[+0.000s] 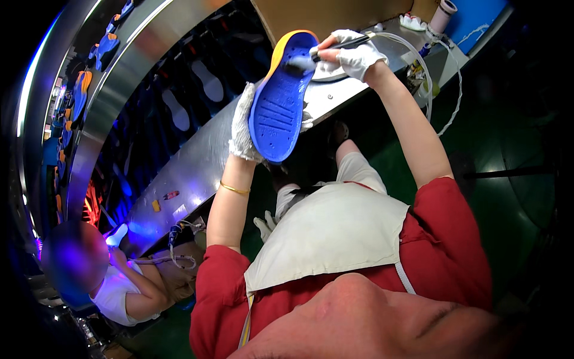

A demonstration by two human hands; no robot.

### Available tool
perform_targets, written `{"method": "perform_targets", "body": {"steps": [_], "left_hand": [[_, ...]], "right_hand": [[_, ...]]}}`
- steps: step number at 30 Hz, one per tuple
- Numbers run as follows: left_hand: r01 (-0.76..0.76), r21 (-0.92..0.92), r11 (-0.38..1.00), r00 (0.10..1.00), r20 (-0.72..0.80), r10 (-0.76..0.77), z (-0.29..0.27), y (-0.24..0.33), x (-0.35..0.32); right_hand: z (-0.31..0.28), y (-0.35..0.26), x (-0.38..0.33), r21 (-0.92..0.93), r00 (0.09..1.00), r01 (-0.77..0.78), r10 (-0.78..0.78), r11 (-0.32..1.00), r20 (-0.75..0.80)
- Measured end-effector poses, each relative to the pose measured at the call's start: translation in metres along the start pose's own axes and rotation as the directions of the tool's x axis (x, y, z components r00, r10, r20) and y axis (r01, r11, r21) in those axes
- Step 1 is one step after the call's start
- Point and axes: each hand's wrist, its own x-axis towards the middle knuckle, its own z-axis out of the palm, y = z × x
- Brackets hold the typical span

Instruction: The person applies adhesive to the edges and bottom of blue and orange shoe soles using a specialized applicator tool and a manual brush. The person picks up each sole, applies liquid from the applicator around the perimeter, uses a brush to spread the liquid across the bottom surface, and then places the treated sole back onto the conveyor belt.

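My left hand [243, 128], in a white knit glove, grips a blue shoe sole [278, 107] with an orange rim from its left side. The sole is tilted upright, its grooved and dotted inner face toward me. My right hand [357, 60], in a white glove with bare fingertips showing, is closed round a dark-handled brush [350, 43]. Pale bristles lie against the upper part of the sole and are slightly blurred. From the handle's end a translucent hose [421, 60] runs off to the right.
Before me runs a metal bench edge [200, 152] beside a dark conveyor carrying pale soles [207, 81]. Blue and orange soles [81, 96] line an upper rack at left. A co-worker [128, 287] sits at lower left. White gloves [412, 23] and a pinkish cylinder [443, 17] stand at upper right.
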Motion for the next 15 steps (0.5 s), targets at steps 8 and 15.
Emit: {"method": "perform_targets", "body": {"steps": [8, 15], "left_hand": [[-0.241, -0.054, 0.969, 0.971, -0.019, 0.24, -0.003, 0.003, -0.007], [-0.255, 0.055, 0.965, 0.964, -0.065, 0.258, 0.004, 0.008, -0.02]], "right_hand": [[0.062, 0.004, -0.039, 0.188, 0.98, 0.099, -0.128, 0.977, 0.15], [0.058, -0.009, -0.035, -0.268, 0.878, 0.478, -0.456, 0.836, 0.144]]}}
